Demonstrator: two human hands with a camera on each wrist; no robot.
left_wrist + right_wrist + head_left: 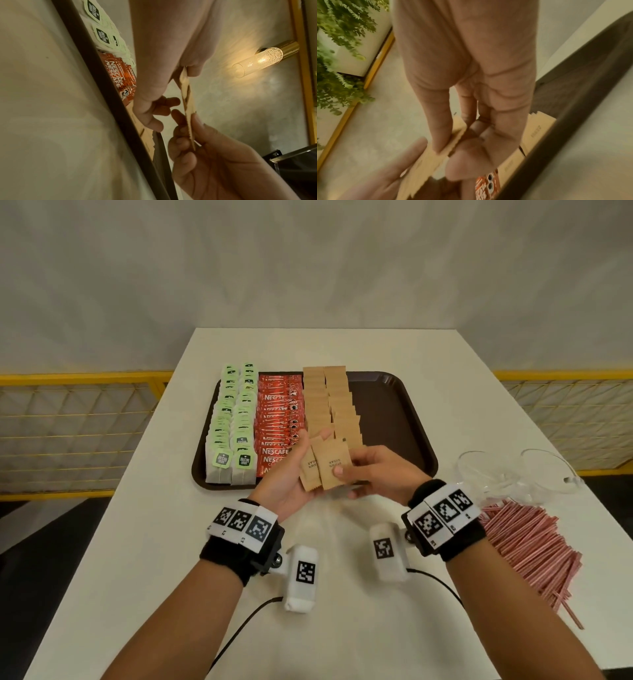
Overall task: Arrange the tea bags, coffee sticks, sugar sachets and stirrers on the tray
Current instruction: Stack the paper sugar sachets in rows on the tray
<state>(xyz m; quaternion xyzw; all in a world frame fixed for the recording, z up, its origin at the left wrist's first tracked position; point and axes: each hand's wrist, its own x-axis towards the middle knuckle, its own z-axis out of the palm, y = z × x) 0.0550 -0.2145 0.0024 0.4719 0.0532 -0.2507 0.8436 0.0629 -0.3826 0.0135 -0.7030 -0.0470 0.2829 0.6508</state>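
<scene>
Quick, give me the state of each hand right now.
Left hand: holding the brown sugar sachets from below.
Right hand: thumb pinching the same sachets.

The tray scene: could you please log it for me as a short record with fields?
tray: brown, on the white table
tea bags: two rows at the tray's left edge
coffee sticks: red row beside them
sugar sachets: two brown rows, mid-tray
held sachets: small fan, pinched by left hand and right hand
stirrers: pink pile on the table, right of the tray
glass bowls: beyond the stirrers
</scene>
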